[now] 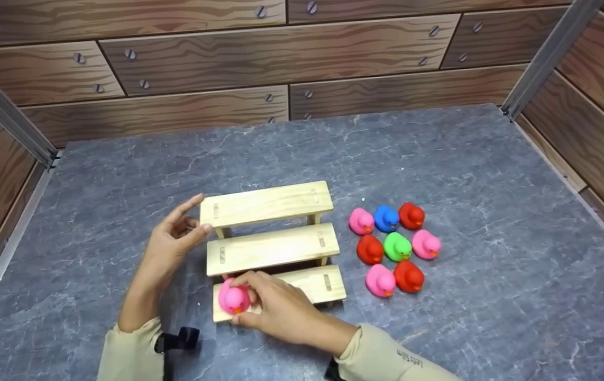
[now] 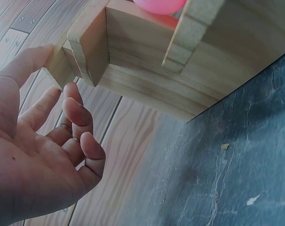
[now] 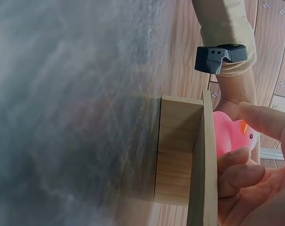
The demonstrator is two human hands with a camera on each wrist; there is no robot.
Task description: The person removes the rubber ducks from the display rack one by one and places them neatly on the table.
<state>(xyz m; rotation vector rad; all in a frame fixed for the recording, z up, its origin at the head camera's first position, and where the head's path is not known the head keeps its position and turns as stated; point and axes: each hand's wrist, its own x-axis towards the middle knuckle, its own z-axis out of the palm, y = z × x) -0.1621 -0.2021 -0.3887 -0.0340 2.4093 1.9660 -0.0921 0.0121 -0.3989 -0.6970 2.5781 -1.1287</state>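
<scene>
A pale wooden three-step stand (image 1: 270, 248) stands on the grey marbled table. My left hand (image 1: 167, 248) holds the left end of its top step, forefinger at the back corner and thumb at the front edge. In the left wrist view, the other fingers of the left hand (image 2: 48, 146) curl loosely beside the stand (image 2: 147, 89). At the left end of the lowest step, my right hand (image 1: 281, 309) grips a pink rubber duck (image 1: 233, 297) between thumb and fingers. The right wrist view shows this duck (image 3: 227, 134) upright against the step board (image 3: 206, 160), its orange beak by the thumb.
Right of the stand, several rubber ducks sit in loose rows: pink (image 1: 360, 221), blue (image 1: 386, 218), red (image 1: 411, 216) and green (image 1: 397, 246) among them. Wood-patterned panels (image 1: 281, 53) wall the table's back and sides. A black camera strap (image 3: 222, 56) circles the left wrist.
</scene>
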